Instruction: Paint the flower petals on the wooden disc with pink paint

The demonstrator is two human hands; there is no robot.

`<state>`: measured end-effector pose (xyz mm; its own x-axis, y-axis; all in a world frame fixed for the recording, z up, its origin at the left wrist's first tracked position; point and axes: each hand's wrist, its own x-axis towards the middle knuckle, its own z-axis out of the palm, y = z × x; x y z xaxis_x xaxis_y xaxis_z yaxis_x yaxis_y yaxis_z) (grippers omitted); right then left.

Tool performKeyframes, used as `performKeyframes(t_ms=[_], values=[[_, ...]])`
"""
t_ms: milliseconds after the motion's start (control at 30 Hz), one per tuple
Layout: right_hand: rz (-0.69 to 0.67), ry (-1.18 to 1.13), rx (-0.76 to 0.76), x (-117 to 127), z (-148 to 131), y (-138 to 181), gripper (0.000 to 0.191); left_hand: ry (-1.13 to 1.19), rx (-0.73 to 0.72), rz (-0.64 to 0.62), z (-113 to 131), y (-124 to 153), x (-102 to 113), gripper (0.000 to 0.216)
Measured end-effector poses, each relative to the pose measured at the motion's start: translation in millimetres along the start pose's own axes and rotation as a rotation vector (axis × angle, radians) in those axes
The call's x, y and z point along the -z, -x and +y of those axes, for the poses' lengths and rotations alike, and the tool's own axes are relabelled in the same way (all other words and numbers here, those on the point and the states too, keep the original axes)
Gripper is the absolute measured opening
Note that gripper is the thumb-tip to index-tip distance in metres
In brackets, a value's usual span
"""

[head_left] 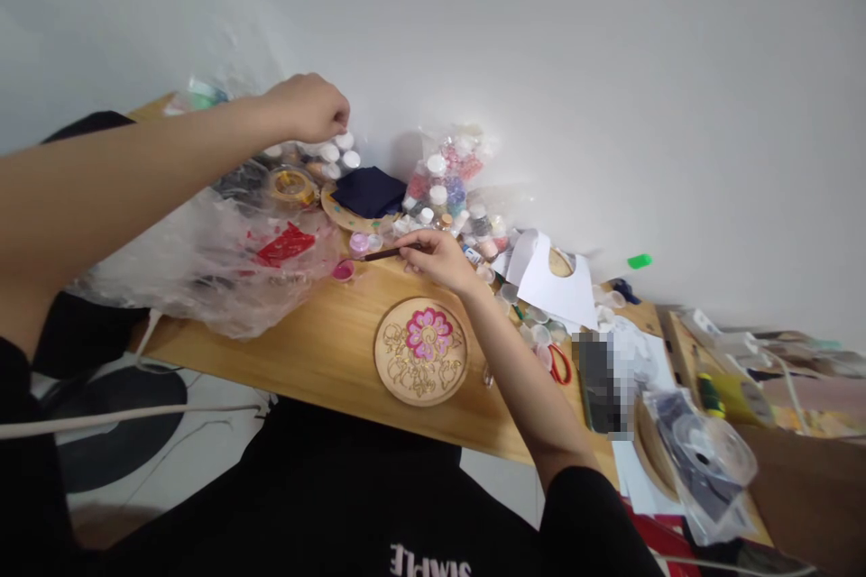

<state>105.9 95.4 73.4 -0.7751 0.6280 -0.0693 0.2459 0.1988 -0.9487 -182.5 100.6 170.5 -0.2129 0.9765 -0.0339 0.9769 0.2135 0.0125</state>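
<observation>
A round wooden disc [420,351] with a pink painted flower and gold outlines lies on the wooden table [317,352] in front of me. Just above it, my right hand [438,259] pinches a thin dark brush [387,253] whose tip points left toward a small open pot of pink paint [343,270]. My left hand [308,106] reaches to the back of the table, fingers closed over a cluster of white-capped bottles [336,153]; what it grips is hidden.
Crumpled clear plastic with a red piece [223,261] covers the table's left. A tape roll [291,185], a dark blue cloth [369,191], bagged small bottles [446,180], white paper [558,288], red scissors [560,364] and more clutter crowd the back and right by the wall.
</observation>
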Motion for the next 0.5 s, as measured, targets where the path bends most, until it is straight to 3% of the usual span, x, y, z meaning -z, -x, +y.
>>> performKeyframes(t_ms=[267,500], values=[[-0.042,0.112,-0.031,15.2,12.5,1.8,0.015,-0.016,-0.042,0.03,-4.8,-5.6,-5.6,0.039],[-0.072,0.398,-0.034,12.3,-1.0,6.9,0.012,-0.054,-0.066,0.015,-4.1,-4.4,-4.1,0.039]])
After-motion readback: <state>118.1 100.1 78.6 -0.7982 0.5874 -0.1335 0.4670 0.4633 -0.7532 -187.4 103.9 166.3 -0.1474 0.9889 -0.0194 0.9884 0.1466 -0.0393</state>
